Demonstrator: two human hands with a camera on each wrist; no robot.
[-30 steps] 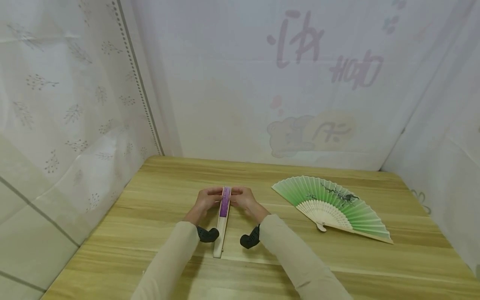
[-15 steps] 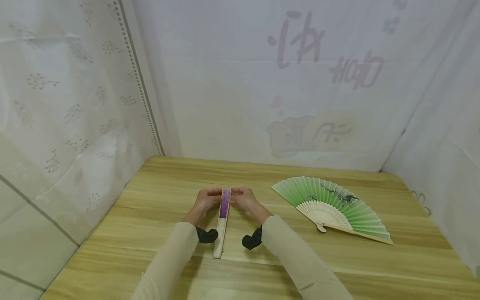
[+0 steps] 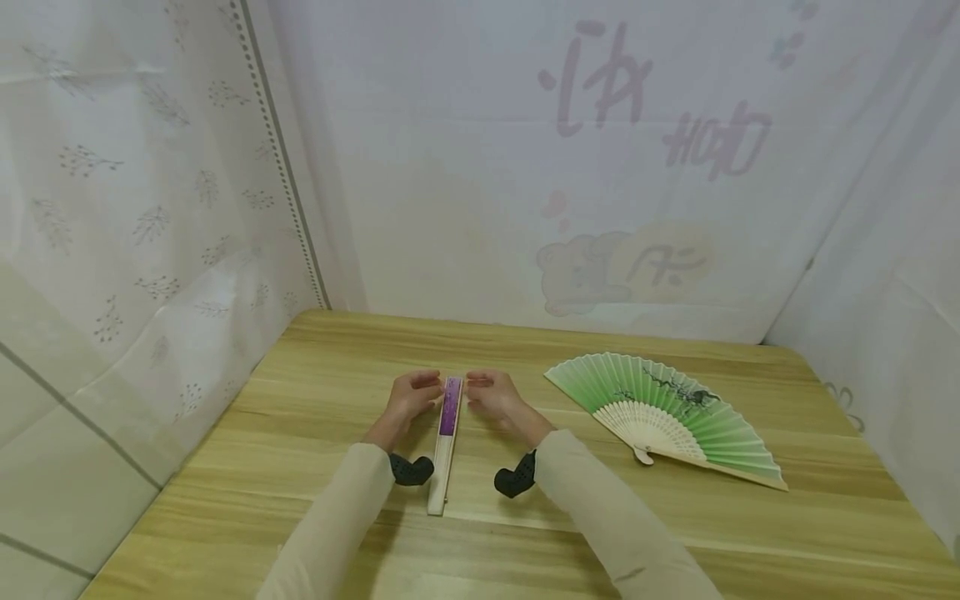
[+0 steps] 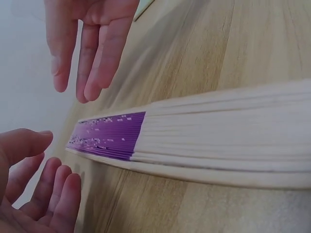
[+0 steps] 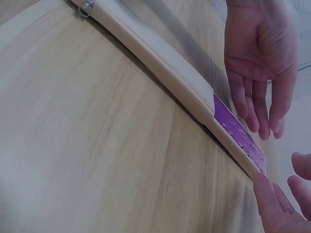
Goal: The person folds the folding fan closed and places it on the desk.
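A folded hand fan (image 3: 446,442) with pale wooden ribs and a purple printed leaf lies on the wooden table, its purple end pointing away from me. My left hand (image 3: 411,402) is just left of that purple end, fingers relaxed and slightly bent, holding nothing. On the other side, my right hand (image 3: 501,400) faces it with loose fingers and a small gap to the fan in the head view. In the left wrist view the purple leaf (image 4: 107,136) shows its tight pleats between both hands. A metal ring (image 5: 85,8) sits at the fan's pivot end in the right wrist view.
An opened green fan (image 3: 675,408) with a dark printed branch lies spread to the right on the table (image 3: 300,517). White patterned curtains (image 3: 450,167) stand behind and at both sides. A black strap device (image 3: 411,469) sits on each wrist.
Both hands have drawn slightly apart, off the sides of the folded purple fan, the right one moving rightward. The purple fan stays in place and the green fan has not moved.
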